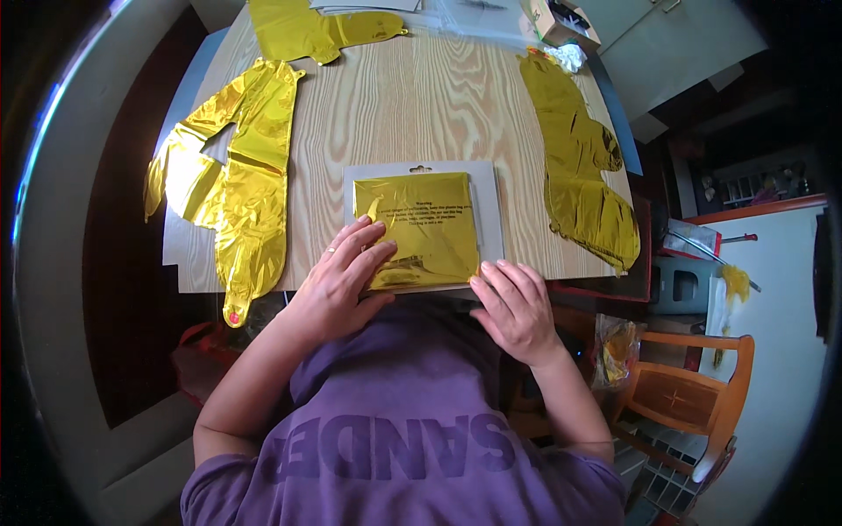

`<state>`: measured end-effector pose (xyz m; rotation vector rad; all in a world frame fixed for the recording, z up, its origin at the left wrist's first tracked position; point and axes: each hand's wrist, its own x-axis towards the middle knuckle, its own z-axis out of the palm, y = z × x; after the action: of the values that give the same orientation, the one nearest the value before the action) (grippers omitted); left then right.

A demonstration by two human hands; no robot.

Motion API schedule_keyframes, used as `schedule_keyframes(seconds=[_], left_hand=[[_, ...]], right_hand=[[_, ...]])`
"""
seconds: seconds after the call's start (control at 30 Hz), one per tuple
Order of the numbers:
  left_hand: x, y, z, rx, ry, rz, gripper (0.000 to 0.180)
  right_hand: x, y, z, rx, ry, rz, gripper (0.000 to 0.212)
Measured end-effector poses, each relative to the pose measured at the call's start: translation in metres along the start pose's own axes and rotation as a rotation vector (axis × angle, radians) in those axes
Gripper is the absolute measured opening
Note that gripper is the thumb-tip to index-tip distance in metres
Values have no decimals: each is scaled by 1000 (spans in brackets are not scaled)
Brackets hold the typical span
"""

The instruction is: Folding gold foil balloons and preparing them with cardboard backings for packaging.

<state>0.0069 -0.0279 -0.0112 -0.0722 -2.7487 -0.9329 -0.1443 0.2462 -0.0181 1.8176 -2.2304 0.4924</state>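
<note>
A folded gold foil balloon [430, 197] lies as a flat square in a see-through bag with dark print. Under it is a grey-white card [488, 193] with a hang hole at its far edge, at the table's near edge. My left hand [345, 272] rests on the left side of the packet, fingers stretched and a ring on one. At its near right corner, my right hand [517, 307] touches the edge with its fingertips, thumb apart from the fingers. Whether the right fingertips press on the bag or only the card is hard to see.
Flat gold foil balloons lie around: one at the left [254, 167] hanging over the near edge, one at the right [579, 158], another at the far left [324, 31]. An open box [561, 24] stands at the far right corner. A wooden chair [684, 394] stands right of me.
</note>
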Motion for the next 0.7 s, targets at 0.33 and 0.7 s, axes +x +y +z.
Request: schedule_keyframes(seconds=[0.33, 0.7], left_hand=[[-21, 14, -23, 150, -4, 200, 54], [-18, -12, -2, 64, 233, -75, 18]], right_hand=[[15, 11, 6, -38, 135, -56, 25], [60, 29, -15, 514, -223, 526, 14]])
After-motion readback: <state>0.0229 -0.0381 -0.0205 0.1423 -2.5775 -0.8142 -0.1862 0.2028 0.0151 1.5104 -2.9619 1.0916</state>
